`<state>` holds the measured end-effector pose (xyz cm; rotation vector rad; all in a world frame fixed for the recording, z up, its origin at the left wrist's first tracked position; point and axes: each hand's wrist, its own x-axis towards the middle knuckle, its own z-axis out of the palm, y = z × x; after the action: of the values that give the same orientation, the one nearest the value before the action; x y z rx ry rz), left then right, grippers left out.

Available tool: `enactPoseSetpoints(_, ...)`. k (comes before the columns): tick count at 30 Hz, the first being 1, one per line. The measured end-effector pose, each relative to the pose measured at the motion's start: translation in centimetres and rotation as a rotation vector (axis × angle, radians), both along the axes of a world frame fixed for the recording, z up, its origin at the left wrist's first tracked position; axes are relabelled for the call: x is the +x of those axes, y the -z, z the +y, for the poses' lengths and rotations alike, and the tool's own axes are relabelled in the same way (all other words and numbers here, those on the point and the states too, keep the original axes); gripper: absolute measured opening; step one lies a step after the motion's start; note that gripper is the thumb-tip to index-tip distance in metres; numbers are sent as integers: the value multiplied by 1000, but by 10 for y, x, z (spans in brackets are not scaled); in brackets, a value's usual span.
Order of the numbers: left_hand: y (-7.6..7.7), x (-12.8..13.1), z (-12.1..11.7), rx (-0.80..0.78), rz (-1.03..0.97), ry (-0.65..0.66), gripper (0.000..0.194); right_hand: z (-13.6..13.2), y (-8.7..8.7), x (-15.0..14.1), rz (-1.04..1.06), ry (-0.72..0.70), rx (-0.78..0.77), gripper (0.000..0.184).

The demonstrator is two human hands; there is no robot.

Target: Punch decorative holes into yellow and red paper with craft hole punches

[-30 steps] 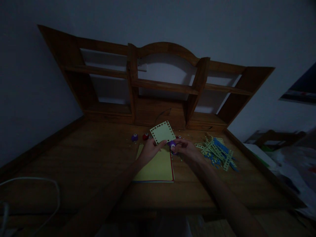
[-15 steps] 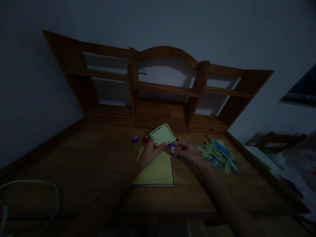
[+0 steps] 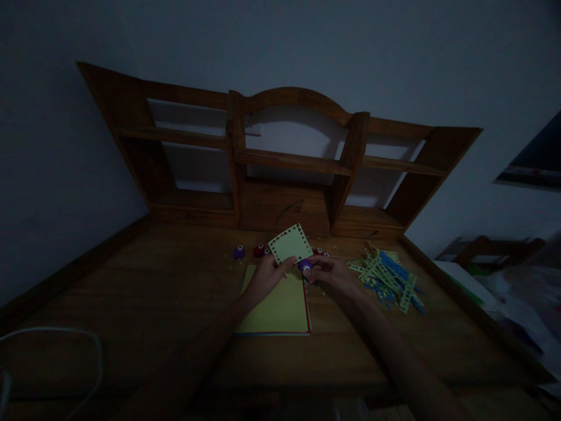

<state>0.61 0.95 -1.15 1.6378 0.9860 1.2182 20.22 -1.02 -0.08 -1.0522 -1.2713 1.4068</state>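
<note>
My left hand (image 3: 270,273) pinches a pale yellow paper card (image 3: 289,244) by its lower edge. Small shapes are punched in rows along the card's borders. In my right hand (image 3: 331,273) is a purple craft punch (image 3: 304,266), held at the card's lower right corner; whether the paper sits inside its slot is hard to see. Below both hands lies a stack of yellow paper (image 3: 276,307) with a red edge showing. Behind the hands are another purple punch (image 3: 239,252) and a red punch (image 3: 259,250), with more small punches partly hidden by the card and my fingers.
On the right lies a heap of punched yellow and blue paper strips (image 3: 390,278) with small cut-outs. A wooden shelf unit (image 3: 289,158) stands along the back of the desk (image 3: 153,304). A white cable (image 3: 65,330) loops at the lower left.
The view has tilted slightly, so the scene sits a little lower. The card and the purple punch stay together in my hands, with more of the card's right border now showing punched shapes.
</note>
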Motion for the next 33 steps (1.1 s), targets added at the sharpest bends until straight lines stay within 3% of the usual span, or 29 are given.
enactPoseSetpoints(15, -6, 0, -5, 33, 58, -7, 31, -4, -8, 0, -2, -28, 9, 28)
enactPoseSetpoints(33, -3, 0, -3, 68, 109, -15, 31, -8, -14, -3, 7, -13, 4, 27)
